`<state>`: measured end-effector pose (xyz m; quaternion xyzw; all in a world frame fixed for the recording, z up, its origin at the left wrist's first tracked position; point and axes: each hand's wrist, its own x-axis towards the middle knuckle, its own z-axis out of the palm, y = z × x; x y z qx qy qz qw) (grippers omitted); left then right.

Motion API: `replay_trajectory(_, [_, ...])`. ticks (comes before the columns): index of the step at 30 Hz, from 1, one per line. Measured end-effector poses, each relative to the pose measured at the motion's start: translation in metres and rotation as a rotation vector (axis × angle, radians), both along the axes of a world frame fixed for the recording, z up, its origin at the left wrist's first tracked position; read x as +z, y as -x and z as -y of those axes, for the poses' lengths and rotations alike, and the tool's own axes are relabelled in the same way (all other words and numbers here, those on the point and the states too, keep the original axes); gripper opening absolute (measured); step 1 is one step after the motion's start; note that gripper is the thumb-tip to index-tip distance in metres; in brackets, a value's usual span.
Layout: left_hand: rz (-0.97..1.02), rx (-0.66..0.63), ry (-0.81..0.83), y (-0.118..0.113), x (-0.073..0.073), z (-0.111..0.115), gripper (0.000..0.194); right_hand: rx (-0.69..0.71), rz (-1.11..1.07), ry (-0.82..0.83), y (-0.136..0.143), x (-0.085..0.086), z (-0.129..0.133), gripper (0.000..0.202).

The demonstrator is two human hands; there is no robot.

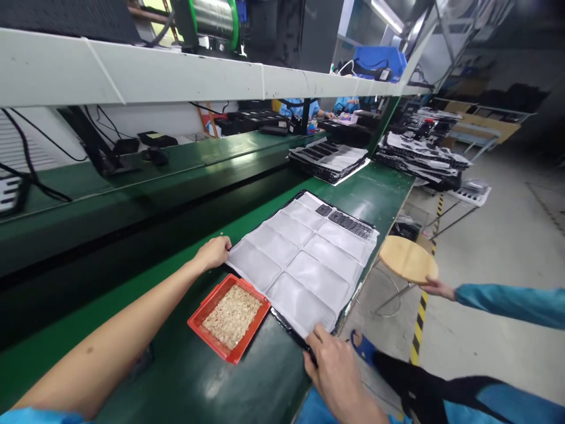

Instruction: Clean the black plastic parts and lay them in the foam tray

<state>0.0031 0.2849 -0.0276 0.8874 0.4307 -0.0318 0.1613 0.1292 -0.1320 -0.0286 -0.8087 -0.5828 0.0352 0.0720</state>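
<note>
Gripping near corner of black tray (285, 323), our right hand (333, 362) is partly closed, fingers over rim, thumb lower. Red bin (210, 343) with pale granules (232, 315) sits just beside tray on green bench (265, 383). Our left hand (214, 252), fingers curled nearly shut, holds left corner. White sheet (293, 253) lines tray; dark parts (351, 224) lie at far end. To right, co-worker's hand (435, 287) touches round stool (408, 258). Beyond tray we see stacked trays (329, 159), then people in blue (300, 110).
</note>
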Motion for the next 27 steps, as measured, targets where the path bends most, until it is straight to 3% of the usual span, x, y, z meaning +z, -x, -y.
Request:
replay_trajectory(8, [-0.052,-0.001,0.003,0.044,0.006,0.016,0.018,0.057,-0.038,0.013,0.035,0.001,0.012,0.020])
replay_trajectory(15, [-0.058,0.051,0.010,0.101,0.013,0.041,0.024,0.165,0.003,0.036,0.075,-0.013,0.028,0.019])
replay_trajectory(21, [-0.054,0.104,0.008,0.146,0.020,0.063,0.025,0.382,-0.002,0.071,0.111,0.001,0.037,0.016])
replay_trajectory(24, [-0.025,0.136,0.011,0.168,0.025,0.081,0.026,0.462,-0.037,0.091,0.114,0.003,0.047,0.013])
replay_trajectory(27, [0.036,0.177,-0.026,0.197,0.029,0.094,0.033,0.458,-0.140,0.100,0.092,0.000,0.049,0.013])
